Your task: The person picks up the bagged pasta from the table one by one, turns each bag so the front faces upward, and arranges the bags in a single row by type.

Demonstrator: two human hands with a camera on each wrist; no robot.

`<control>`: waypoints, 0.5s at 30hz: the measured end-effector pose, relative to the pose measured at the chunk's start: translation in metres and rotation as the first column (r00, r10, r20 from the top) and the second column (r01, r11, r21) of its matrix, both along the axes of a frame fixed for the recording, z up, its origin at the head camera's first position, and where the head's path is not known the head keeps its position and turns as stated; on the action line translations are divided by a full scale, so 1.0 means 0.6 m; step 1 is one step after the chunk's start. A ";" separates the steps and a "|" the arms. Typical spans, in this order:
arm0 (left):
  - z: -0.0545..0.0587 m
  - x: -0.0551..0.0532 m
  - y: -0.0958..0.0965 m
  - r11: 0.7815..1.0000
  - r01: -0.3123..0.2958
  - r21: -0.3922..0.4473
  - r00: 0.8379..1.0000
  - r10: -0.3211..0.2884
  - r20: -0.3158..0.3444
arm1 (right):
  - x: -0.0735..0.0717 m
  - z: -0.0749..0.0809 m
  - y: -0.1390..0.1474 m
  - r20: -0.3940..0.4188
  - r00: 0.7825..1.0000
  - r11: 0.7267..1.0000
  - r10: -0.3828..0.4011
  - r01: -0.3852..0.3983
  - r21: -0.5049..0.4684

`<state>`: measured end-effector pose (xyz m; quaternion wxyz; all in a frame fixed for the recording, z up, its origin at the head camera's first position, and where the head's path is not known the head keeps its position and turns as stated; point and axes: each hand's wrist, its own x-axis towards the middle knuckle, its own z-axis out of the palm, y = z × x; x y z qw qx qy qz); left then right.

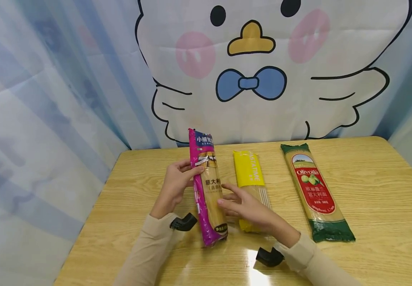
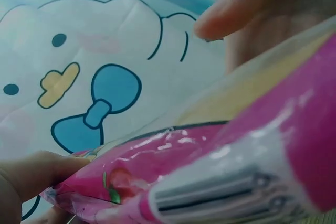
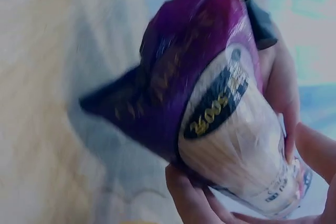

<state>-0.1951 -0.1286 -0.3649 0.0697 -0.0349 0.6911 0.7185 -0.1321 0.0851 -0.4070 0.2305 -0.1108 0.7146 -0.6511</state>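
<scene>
A magenta spaghetti pack (image 1: 211,190) with a clear front stands tilted in front of me, its upper end raised over the table's back edge. My left hand (image 1: 177,180) grips its left side, thumb across the front and fingers behind. At the right edge, my right hand (image 1: 247,206) has its fingertips against the pack, fingers loosely bent; one raised fingertip (image 2: 210,27) stands off it in the left wrist view. The pack's purple lower end (image 3: 157,87) fills the middle of the right wrist view. Behind my right hand lies a yellow pasta pack (image 1: 249,171), partly covered by it.
A green and red spaghetti pack (image 1: 313,190) lies slanted on the right part of the wooden table (image 1: 381,190). Behind the table hangs a curtain (image 1: 249,119) with a cartoon bird. Black wrist mounts (image 1: 270,257) sit on both sleeves.
</scene>
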 end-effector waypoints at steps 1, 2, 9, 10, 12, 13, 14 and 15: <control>0.000 0.000 0.000 1.000 0.004 0.001 1.000 -0.004 -0.002 | 0.001 -0.002 0.001 0.027 1.000 0.999 0.008 -0.007 -0.033; 0.000 0.000 -0.001 1.000 0.008 0.002 1.000 -0.008 -0.003 | 0.002 -0.002 0.001 0.044 0.999 0.998 0.014 -0.012 -0.057; -0.006 -0.002 -0.005 0.999 0.036 0.000 0.999 -0.036 -0.010 | 0.004 -0.005 0.002 0.062 0.998 0.987 -0.001 0.011 -0.158; -0.007 -0.002 -0.005 0.999 0.037 -0.004 0.999 -0.037 -0.011 | 0.004 -0.006 0.001 0.060 0.998 0.986 -0.005 0.015 -0.167; -0.010 -0.002 -0.007 0.999 0.038 -0.020 0.999 -0.038 -0.018 | 0.005 -0.007 0.001 0.057 0.998 0.984 -0.013 0.023 -0.176; -0.011 -0.002 -0.008 0.999 0.038 -0.030 0.999 -0.039 -0.019 | 0.005 -0.007 0.001 0.053 0.998 0.984 -0.021 0.030 -0.175; -0.011 -0.001 -0.010 0.999 0.039 -0.037 0.999 -0.040 -0.018 | 0.005 -0.008 0.002 0.051 0.998 0.984 -0.026 0.034 -0.173; -0.013 -0.001 -0.011 0.998 0.039 -0.049 0.999 -0.040 -0.021 | 0.005 -0.008 0.002 0.047 0.998 0.985 -0.031 0.039 -0.169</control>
